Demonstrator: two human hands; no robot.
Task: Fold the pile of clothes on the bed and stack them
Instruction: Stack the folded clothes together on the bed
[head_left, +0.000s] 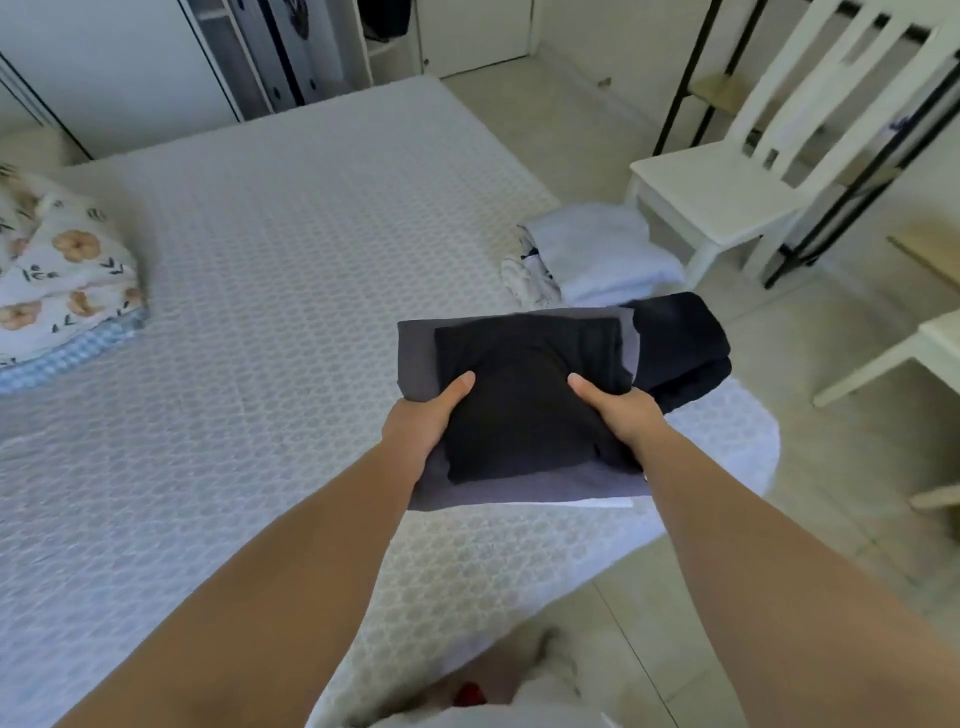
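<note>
I hold a small stack of folded clothes above the bed (270, 291): a folded black garment (524, 358) on top, a folded grey garment (415, 348) under it, and a white edge (602, 503) showing at the bottom. My left hand (423, 423) grips the stack's left near side, thumb on top. My right hand (621, 413) grips the right near side the same way. Behind the stack, near the bed's right edge, lie a folded dark navy garment (680, 348) and a pile of folded white and pale blue clothes (597, 254).
A floral quilt (62, 280) lies bunched at the bed's left side. A white chair (737, 182) stands on the floor right of the bed, with a black metal rack (852, 171) behind it. A wardrobe (270, 52) stands beyond the bed.
</note>
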